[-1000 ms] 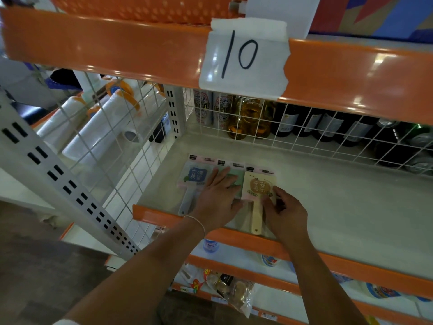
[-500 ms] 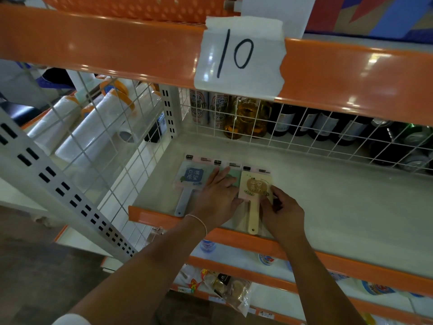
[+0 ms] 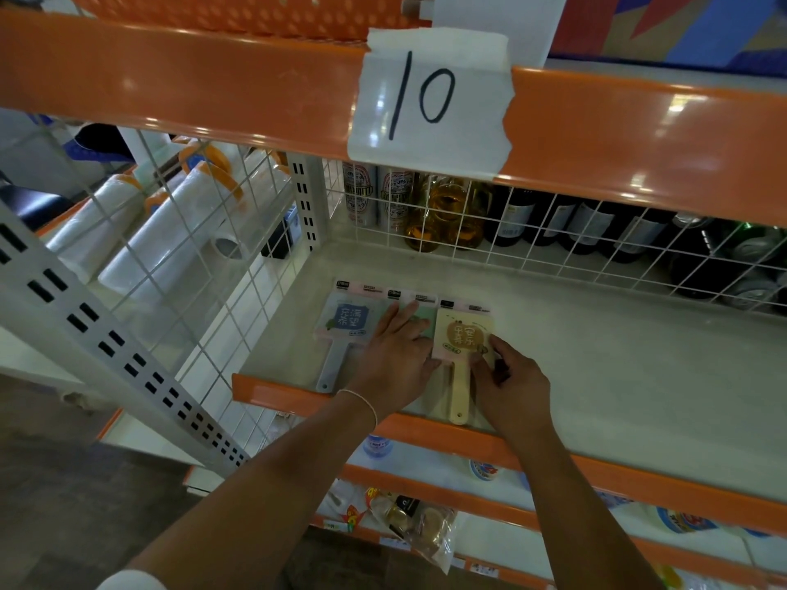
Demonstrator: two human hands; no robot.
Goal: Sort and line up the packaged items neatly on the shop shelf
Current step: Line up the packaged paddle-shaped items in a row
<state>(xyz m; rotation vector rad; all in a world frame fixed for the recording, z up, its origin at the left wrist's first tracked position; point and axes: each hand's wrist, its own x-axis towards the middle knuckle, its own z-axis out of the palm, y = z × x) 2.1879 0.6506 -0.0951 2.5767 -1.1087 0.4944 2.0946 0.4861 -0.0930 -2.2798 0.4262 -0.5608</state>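
The yellow packaged item (image 3: 462,334) lies flat on the shelf (image 3: 617,355), rightmost of three side by side, its card header toward the back wire and its handle pointing at the orange front lip; its long axis runs front to back. Its left edge sits just beside the green packaged item (image 3: 423,319), which is mostly hidden. The right hand (image 3: 511,376) is at the yellow one's right edge, fingers curled and pinching that edge near where the handle begins, so any squaring nudge would go leftward or turn the handle. The left hand (image 3: 394,355) lies flat with straight fingers spread over the green item, pressing it down. Farther left lies the blue packaged item (image 3: 347,319), untouched, its grey handle also pointing forward, parallel to the yellow one
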